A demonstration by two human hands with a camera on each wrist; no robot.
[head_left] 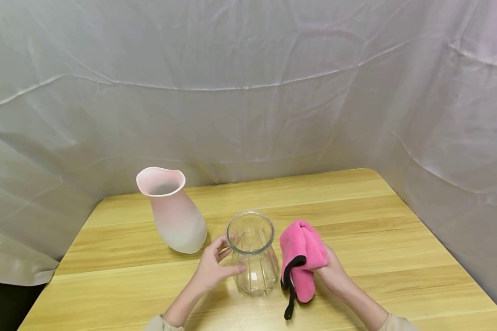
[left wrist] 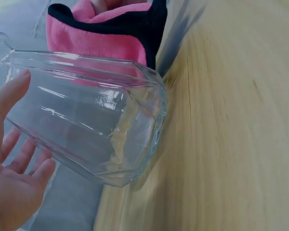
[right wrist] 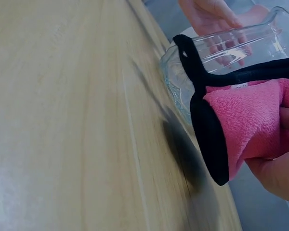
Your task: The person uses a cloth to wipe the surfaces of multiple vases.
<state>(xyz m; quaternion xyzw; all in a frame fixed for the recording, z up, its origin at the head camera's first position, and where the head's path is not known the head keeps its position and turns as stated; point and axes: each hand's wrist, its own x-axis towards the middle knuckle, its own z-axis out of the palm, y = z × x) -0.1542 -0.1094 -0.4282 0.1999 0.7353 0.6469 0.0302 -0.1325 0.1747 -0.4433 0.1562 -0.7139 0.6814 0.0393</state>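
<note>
A clear ribbed glass vase (head_left: 254, 276) stands upright on the wooden table. My left hand (head_left: 217, 263) is at its left side with fingers spread. The thumb overlaps the near side of the glass, while the other fingertips are right at its far left edge in the left wrist view. In my right hand (head_left: 333, 271) is a bunched pink cloth (head_left: 302, 243) with black trim and a dangling black loop, just right of the vase. Folds of the cloth hide part of the right fingers. Through the glass, the right wrist view shows left fingers (right wrist: 221, 53).
A pink-to-white vase (head_left: 178, 225) with a wavy rim stands behind and left of the glass one. Grey fabric (head_left: 248, 115) hangs along the back and sides of the table (head_left: 377, 239).
</note>
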